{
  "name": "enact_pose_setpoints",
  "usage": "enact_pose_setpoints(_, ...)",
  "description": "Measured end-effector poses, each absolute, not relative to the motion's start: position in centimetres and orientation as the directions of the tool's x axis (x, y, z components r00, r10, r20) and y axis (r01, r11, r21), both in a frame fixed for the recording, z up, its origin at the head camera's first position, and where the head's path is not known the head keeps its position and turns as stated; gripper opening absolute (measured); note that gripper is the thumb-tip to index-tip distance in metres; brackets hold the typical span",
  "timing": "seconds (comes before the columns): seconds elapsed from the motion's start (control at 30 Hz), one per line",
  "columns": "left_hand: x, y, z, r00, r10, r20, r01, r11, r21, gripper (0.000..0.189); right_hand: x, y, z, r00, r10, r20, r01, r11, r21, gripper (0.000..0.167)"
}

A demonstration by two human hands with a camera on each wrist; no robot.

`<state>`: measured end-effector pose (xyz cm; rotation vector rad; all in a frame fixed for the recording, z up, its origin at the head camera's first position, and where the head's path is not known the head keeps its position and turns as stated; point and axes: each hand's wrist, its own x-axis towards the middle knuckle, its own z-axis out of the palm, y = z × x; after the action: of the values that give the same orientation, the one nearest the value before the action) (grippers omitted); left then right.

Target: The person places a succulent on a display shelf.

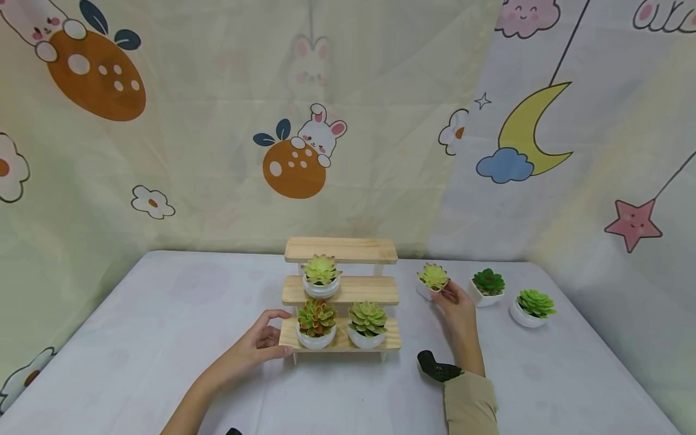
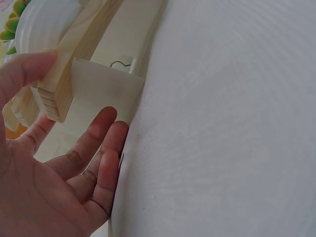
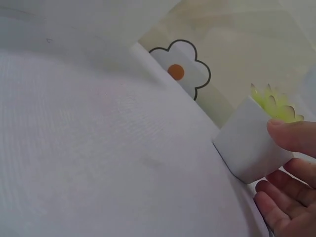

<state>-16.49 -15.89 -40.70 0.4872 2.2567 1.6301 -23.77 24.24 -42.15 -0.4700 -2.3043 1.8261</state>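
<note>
A three-tier wooden shelf point(image 1: 348, 249) with pale supports stands on the table. My left hand point(image 1: 262, 339) holds the left end of its lowest board point(image 2: 58, 94) between thumb and index finger, the other fingers loosely bent below. On that board sit a red-green succulent point(image 1: 317, 318) and a pale green succulent point(image 1: 367, 319), both in round white pots. A yellow-green succulent point(image 1: 321, 270) in a round pot is on the middle board. Right of the shelf, my right hand point(image 1: 458, 309) grips an angular white pot point(image 3: 252, 143) with a yellow-green succulent point(image 1: 433, 276); its base appears to touch the table.
Beyond my right hand stand a dark green succulent point(image 1: 488, 282) in an angular white pot and a bright green succulent point(image 1: 535, 303) in a round one. A white cloth covers the table point(image 1: 136, 338). A patterned curtain point(image 1: 217, 151) hangs behind it.
</note>
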Motion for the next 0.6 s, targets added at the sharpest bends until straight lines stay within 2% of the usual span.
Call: enact_pose_setpoints(0.6,-16.4,-15.81,-40.58,-0.895,0.442,-0.051,0.093,0.297,0.95,0.062,-23.64,23.79,-42.2,-0.924,0.379,-0.049,0.174,0.303,-0.937,0.064)
